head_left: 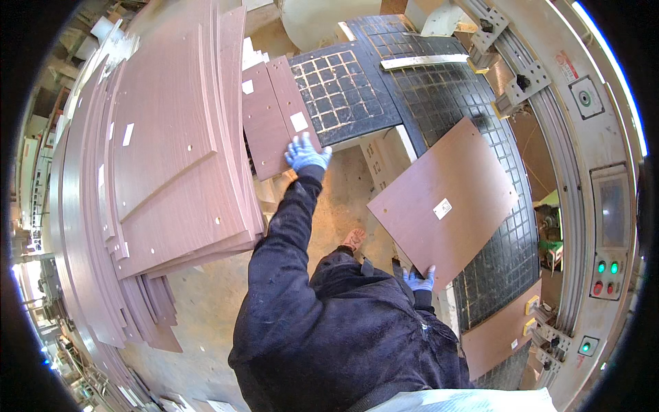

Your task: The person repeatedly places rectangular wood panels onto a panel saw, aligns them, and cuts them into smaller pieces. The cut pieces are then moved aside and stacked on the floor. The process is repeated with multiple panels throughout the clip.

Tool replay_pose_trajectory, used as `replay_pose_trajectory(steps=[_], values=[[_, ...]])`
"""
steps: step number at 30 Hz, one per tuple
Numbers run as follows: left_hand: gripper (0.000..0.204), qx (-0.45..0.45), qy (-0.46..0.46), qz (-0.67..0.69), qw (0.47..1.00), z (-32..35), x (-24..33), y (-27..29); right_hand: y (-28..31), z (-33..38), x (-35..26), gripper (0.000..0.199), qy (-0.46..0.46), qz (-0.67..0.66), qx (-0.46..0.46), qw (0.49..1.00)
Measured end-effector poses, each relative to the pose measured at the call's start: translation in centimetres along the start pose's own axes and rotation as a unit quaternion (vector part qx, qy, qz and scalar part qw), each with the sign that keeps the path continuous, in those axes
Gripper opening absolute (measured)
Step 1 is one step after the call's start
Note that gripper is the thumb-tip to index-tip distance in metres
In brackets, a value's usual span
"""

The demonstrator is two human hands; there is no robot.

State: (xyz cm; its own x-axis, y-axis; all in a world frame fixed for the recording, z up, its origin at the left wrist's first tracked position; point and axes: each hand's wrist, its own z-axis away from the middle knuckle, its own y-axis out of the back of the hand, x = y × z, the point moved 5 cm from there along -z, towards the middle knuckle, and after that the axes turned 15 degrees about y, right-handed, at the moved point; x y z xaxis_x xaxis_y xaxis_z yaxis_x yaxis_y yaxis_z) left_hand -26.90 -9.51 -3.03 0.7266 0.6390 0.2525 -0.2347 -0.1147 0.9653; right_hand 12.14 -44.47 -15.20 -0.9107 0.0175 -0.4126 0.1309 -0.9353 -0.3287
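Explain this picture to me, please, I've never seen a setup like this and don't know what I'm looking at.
There's no robot here. A wide-view camera worn on a person's head looks down, so straight edges look bent. Below is that person's dark jacket. The blue-gloved left hand is spread at the end of some narrow brown boards. The right hand, also gloved, is at the near edge of a wider brown board; how firmly it grips is hard to tell. That board lies at an angle over a black table with a grid pattern. Large brown boards are stacked at the left; a control panel with lit green buttons is at the right.
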Motion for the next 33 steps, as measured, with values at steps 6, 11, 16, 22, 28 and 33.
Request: replay_pose_trajectory(steps=[6,11,16,22,28,33], values=[[0.096,-0.078,0.149,-0.071,0.983,-3.5,0.9,-0.2,1.1,1.0,-6.7,0.055,0.139,-0.098,0.033,0.985],[0.083,-0.042,0.064,0.003,0.997,-0.9,1.8,-1.4,7.6,1.1,-18.3,0.064,0.213,-0.033,0.068,0.974],[0.077,-0.021,0.152,0.082,0.985,1.6,0.7,-0.4,16.4,1.6,-24.1,0.070,0.236,-0.006,0.091,0.968],[0.081,0.007,0.171,0.032,0.985,0.6,-0.3,-1.3,28.9,0.1,-29.6,0.072,0.295,0.078,0.156,0.939],[0.105,-0.088,0.259,0.093,0.957,3.1,0.7,-3.0,33.3,4.0,-33.4,0.056,0.391,0.232,0.416,0.788],[0.088,-0.058,0.185,0.396,0.898,2.4,-0.3,-8.9,31.9,4.3,-33.3,0.052,0.516,0.245,0.347,0.744]])
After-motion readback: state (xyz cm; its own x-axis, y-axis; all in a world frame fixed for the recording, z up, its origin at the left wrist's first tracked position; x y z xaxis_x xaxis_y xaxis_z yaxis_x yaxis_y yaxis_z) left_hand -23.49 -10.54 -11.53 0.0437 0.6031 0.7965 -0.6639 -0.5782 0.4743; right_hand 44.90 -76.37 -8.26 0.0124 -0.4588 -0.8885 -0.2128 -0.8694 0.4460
